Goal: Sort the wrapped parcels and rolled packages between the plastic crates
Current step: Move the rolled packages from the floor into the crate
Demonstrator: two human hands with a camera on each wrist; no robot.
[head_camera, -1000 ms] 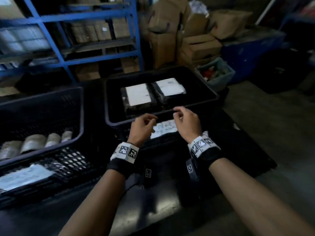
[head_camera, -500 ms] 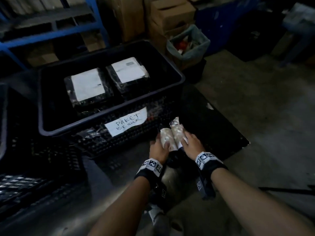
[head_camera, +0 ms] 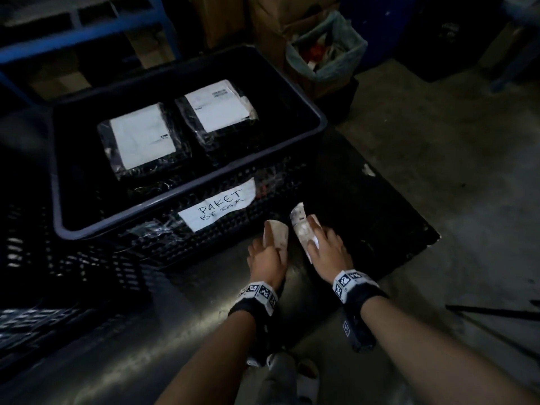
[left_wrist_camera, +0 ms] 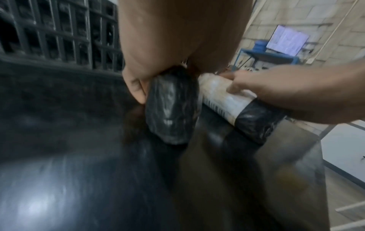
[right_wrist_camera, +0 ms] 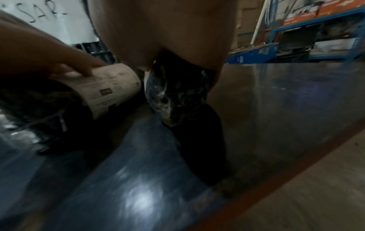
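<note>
On the shiny tabletop in front of the dark crate (head_camera: 187, 197) labelled "PAKET BESAR" (head_camera: 217, 210), each hand grips one rolled package. My left hand (head_camera: 267, 254) curls round the left roll (head_camera: 276, 236), whose black wrapped end (left_wrist_camera: 171, 106) shows in the left wrist view. My right hand (head_camera: 324, 247) curls round the right roll (head_camera: 301, 226), whose black end (right_wrist_camera: 177, 96) shows in the right wrist view. Both rolls carry pale paper labels and lie side by side, slightly apart. Two flat black-wrapped parcels (head_camera: 143, 138) (head_camera: 217, 105) with white labels lie inside the crate.
A second dark lattice crate (head_camera: 58, 258) stands at the left, its contents out of view. A black mat (head_camera: 365, 206) lies under the right side. Behind are blue shelving (head_camera: 73, 39), cardboard boxes and a lined waste bin (head_camera: 327, 51). Grey floor spreads to the right.
Both hands came down from the crate's front rim to the tabletop and each took hold of a roll. The head view tipped downward and the rolls now sit a little further apart.
</note>
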